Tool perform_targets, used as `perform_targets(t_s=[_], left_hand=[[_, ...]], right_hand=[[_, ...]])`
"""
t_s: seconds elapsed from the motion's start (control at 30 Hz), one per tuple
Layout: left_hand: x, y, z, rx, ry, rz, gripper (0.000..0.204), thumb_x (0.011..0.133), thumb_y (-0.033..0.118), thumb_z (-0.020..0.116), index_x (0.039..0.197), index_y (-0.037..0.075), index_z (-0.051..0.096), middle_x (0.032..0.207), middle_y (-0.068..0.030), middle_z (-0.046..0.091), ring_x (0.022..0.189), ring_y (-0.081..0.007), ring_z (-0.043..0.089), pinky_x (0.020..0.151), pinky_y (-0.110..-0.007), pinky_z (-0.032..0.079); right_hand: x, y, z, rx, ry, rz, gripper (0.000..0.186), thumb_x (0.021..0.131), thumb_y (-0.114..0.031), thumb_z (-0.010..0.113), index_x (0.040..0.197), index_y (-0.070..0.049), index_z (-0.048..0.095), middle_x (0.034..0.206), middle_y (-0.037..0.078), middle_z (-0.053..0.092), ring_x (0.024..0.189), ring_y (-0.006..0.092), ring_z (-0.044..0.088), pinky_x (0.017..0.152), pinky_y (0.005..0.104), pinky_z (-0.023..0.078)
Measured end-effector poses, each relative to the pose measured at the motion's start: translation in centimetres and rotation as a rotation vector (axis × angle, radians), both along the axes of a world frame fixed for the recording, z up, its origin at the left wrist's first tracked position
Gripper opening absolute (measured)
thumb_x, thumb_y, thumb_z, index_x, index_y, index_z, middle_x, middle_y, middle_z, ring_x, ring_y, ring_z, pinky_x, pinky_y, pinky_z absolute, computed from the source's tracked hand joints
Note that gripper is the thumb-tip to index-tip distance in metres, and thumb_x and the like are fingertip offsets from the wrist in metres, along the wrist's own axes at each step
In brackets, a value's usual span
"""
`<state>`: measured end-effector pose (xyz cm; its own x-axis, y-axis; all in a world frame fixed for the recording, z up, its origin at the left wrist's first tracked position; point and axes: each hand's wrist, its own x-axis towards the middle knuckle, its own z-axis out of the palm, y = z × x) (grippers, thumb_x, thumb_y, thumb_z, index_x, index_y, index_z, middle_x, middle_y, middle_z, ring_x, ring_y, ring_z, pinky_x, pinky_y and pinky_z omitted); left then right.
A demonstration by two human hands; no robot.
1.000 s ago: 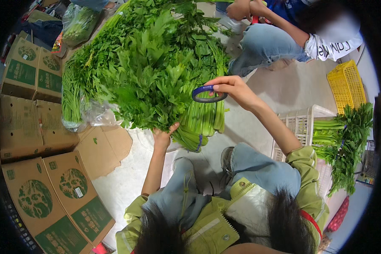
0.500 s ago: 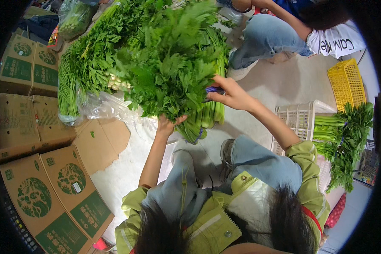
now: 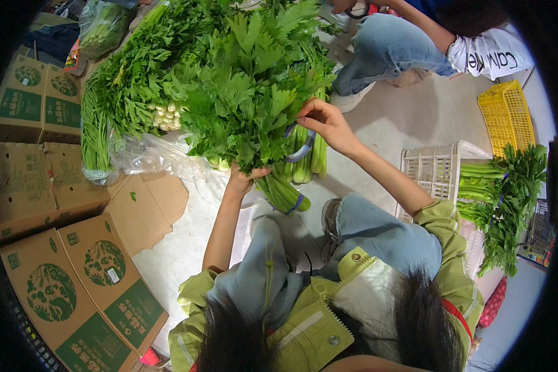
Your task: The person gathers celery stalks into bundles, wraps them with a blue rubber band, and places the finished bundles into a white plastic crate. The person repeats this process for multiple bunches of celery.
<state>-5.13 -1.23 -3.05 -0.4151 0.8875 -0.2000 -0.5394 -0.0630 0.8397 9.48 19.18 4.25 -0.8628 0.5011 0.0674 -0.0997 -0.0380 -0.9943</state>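
My left hand (image 3: pixel 242 183) is wrapped round the stalks of a leafy celery bunch (image 3: pixel 248 105). A purple band circles the bunch near its cut base, which points toward my knees. Right of the leaves, my right hand (image 3: pixel 330 127) is closed, thumb and fingers pinched together. A roll of purple tape (image 3: pixel 302 150) hangs at its fingers, beside the leaves; its upper part is partly hidden. Below and behind this bunch, more celery stalks (image 3: pixel 318 152) lie on the pile.
Leafy greens (image 3: pixel 139 87) and bagged long green stems (image 3: pixel 97 130) lie at left. Cardboard boxes (image 3: pixel 49 279) stand along the left side. At right are a white crate (image 3: pixel 428 177) with banded celery (image 3: pixel 477 180) and a yellow basket (image 3: pixel 508 115). Another person's knee (image 3: pixel 394 53) is at the far right.
The celery bunch has come to rest from a blur, its base now showing more and lower. My right hand has shifted slightly left and up, and the purple tape roll now shows as a ring.
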Motion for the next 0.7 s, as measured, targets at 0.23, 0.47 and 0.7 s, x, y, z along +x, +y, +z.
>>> perform_targets(t_s=[0.23,0.47,0.7], left_hand=[[-0.9,-1.0,-3.4,-0.065,-0.049,-0.143,0.065,0.059,-0.002,0.074,0.121,0.003,0.054,0.113,-0.0085,0.061,0.103,-0.0239,0.058,0.089,-0.037,0.049],[-1.2,0.2,-5.2,0.041,-0.062,-0.214,0.053,0.063,0.001,0.078,0.113,0.002,0.060,0.105,-0.0074,0.065,0.093,-0.0200,0.062,0.087,-0.035,0.050],[-0.4,-0.4,-3.4,-0.071,-0.097,-0.262,0.065,0.061,-0.001,0.077,0.122,0.003,0.055,0.114,-0.0086,0.061,0.105,-0.0232,0.058,0.092,-0.037,0.048]], right_hand=[[0.4,1.2,-1.2,0.535,-0.150,0.168,0.008,0.084,-0.006,0.061,0.088,0.000,0.063,0.079,0.011,0.061,0.079,0.0196,0.061,0.074,0.0337,0.047],[0.7,0.7,-3.1,0.904,-0.203,0.237,0.014,0.084,-0.004,0.058,0.092,-0.001,0.069,0.077,0.016,0.060,0.076,0.0235,0.062,0.068,0.0397,0.047],[0.1,-0.2,-5.0,-0.293,-0.386,-0.293,0.034,0.086,0.003,0.053,0.119,0.010,0.046,0.097,0.017,0.060,0.085,0.0242,0.062,0.076,0.0329,0.052]])
